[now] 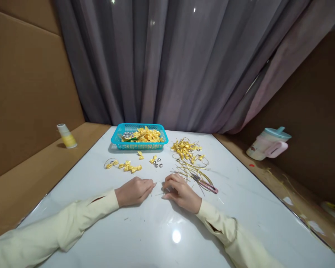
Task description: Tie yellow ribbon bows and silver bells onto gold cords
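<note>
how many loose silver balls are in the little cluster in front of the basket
4 silver balls: one at the back, one at left beside a yellow bow, two in front. Another could be hidden among them.

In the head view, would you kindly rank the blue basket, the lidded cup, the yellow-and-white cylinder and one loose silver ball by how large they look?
From largest to smallest, as they look:
1. blue basket
2. lidded cup
3. yellow-and-white cylinder
4. loose silver ball
</note>
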The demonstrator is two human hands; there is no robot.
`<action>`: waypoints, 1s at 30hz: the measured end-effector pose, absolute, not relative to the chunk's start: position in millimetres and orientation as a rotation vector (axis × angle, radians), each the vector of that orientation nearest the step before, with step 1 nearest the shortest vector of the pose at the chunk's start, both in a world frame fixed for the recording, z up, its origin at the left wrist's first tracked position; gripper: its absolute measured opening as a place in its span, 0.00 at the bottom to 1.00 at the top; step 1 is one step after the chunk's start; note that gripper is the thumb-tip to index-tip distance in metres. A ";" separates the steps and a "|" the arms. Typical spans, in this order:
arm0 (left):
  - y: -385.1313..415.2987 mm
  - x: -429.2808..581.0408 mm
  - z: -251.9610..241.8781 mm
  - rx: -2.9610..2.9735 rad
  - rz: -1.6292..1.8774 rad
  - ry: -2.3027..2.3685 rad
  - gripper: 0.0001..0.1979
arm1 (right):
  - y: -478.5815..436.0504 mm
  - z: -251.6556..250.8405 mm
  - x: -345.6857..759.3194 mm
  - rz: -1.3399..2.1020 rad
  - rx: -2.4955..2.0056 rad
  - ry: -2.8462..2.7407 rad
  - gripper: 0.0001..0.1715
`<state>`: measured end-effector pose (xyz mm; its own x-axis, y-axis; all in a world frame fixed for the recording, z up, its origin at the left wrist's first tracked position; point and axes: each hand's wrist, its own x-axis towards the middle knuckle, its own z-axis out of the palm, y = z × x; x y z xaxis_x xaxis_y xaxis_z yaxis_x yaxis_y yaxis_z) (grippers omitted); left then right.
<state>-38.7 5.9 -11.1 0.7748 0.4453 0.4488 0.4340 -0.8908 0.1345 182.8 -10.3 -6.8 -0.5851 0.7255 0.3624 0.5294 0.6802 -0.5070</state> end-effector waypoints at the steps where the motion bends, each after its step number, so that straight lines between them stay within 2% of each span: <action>1: 7.1 -38.3 -11.6 2.917 0.745 0.736 0.14 | -10.7 -7.3 180.8 0.480 -1.002 -2.353 0.07; 7: 5.7 -33.1 -6.6 2.658 0.672 0.785 0.15 | -12.3 -7.5 175.0 0.564 -1.110 -2.338 0.09; 11: -3.5 -21.8 5.9 1.918 0.750 1.052 0.21 | -13.8 -4.4 177.5 0.451 -1.068 -2.246 0.09; 14: -8.8 -13.2 13.9 1.350 0.563 0.993 0.27 | -17.2 -0.5 178.4 0.315 -0.988 -2.206 0.08; 18: -11.1 -9.7 17.7 1.098 0.451 0.842 0.32 | -25.9 4.8 174.0 0.209 -0.862 -2.234 0.08; 24: -13.0 -12.6 11.9 1.190 0.480 0.816 0.19 | -35.4 5.7 167.1 0.032 -0.744 -2.373 0.04; 27: -14.6 -11.7 8.5 1.178 0.569 0.864 0.18 | -37.0 7.4 168.4 0.012 -0.692 -2.394 0.02; 30: -14.8 -10.9 8.4 1.166 0.618 0.853 0.18 | -36.2 11.9 172.9 0.194 -0.769 -2.244 0.02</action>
